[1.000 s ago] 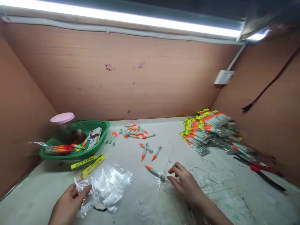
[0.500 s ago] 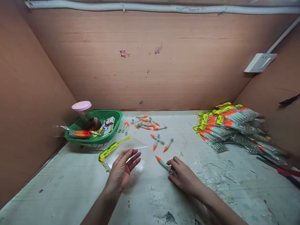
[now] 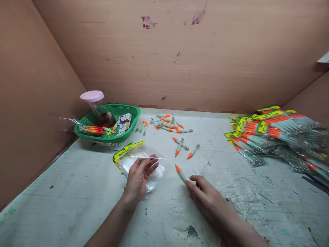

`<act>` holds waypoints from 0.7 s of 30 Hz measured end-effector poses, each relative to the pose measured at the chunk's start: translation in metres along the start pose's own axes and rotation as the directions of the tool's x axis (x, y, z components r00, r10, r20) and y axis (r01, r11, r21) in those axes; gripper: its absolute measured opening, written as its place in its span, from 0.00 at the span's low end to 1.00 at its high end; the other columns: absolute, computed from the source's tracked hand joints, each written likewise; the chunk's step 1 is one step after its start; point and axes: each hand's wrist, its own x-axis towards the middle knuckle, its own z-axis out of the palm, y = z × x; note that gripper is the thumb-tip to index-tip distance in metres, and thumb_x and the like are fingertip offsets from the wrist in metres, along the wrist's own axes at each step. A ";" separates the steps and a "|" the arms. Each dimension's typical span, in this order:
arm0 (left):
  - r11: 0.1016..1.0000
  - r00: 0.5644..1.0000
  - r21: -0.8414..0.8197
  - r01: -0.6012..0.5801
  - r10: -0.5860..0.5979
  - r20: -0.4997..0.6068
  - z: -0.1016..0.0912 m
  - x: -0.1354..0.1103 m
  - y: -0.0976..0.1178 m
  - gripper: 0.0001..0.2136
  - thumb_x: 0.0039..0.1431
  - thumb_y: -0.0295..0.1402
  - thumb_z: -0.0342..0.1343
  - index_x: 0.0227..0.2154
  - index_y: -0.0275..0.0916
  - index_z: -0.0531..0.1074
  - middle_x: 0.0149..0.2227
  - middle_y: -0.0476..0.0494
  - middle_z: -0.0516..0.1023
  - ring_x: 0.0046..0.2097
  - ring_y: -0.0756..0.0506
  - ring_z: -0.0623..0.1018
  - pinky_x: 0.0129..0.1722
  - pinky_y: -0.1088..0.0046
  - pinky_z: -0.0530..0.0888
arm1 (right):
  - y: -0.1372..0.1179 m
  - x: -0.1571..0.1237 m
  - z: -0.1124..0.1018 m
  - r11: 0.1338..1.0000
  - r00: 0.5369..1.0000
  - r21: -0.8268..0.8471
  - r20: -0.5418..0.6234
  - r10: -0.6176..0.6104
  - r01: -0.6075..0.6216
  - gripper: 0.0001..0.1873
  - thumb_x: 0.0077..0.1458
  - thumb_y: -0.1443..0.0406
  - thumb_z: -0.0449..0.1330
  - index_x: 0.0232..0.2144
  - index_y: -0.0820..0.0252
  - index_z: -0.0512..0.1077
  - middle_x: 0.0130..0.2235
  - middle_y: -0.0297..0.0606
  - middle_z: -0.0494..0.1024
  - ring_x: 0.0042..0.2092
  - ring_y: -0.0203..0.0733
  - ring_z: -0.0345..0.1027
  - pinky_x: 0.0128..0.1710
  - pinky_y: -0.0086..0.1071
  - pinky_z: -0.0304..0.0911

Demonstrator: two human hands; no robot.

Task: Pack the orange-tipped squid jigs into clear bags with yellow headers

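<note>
My left hand (image 3: pixel 140 176) lies with fingers stretched out on a small stack of clear plastic bags with yellow header cards (image 3: pixel 133 157). My right hand (image 3: pixel 205 195) rests on the bench with its fingertips touching the hook end of one orange-tipped grey lure (image 3: pixel 180 172); the fingers are loosely extended, not wrapped round it. Just beyond, a few loose lures (image 3: pixel 183 148) lie on the bench. Farther back sits a scattered group of several more lures (image 3: pixel 167 124).
A green basket (image 3: pixel 128 127) at the back left holds a pink-lidded jar (image 3: pixel 93 101), packed lures and a small box. A pile of filled lure packets (image 3: pixel 272 132) covers the right side. Brown board walls enclose the bench on three sides.
My left hand left the crumpled clear bags and came to rest flat on the yellow-headed bag stack. My right hand stayed at the single lure. The view tilted downward.
</note>
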 end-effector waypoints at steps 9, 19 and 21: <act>1.000 0.999 -0.013 0.016 -0.016 0.036 -0.002 0.001 -0.002 0.04 0.47 0.27 0.59 0.25 0.35 0.69 0.34 0.41 0.80 0.36 0.47 0.79 0.40 0.68 0.76 | 0.009 0.007 0.002 0.987 0.998 0.159 0.048 -0.039 0.031 0.14 0.62 0.68 0.47 0.45 0.58 0.70 0.38 0.44 0.75 0.39 0.42 0.68 0.37 0.36 0.68; 0.996 0.996 -0.044 0.072 -0.069 0.055 0.003 -0.006 -0.006 0.10 0.47 0.33 0.64 0.26 0.35 0.68 0.33 0.41 0.80 0.35 0.47 0.79 0.39 0.69 0.75 | -0.036 0.009 -0.043 0.921 0.992 0.369 -0.045 -0.118 0.127 0.20 0.56 0.70 0.57 0.51 0.54 0.65 0.37 0.42 0.75 0.37 0.41 0.71 0.33 0.28 0.69; 0.995 0.993 -0.039 0.096 -0.092 0.077 0.005 -0.011 -0.006 0.11 0.46 0.34 0.64 0.27 0.35 0.68 0.35 0.40 0.80 0.37 0.45 0.79 0.39 0.68 0.75 | -0.046 0.014 -0.042 0.924 0.986 0.346 -0.038 -0.160 0.163 0.16 0.58 0.70 0.55 0.49 0.57 0.66 0.36 0.43 0.75 0.35 0.40 0.71 0.31 0.28 0.69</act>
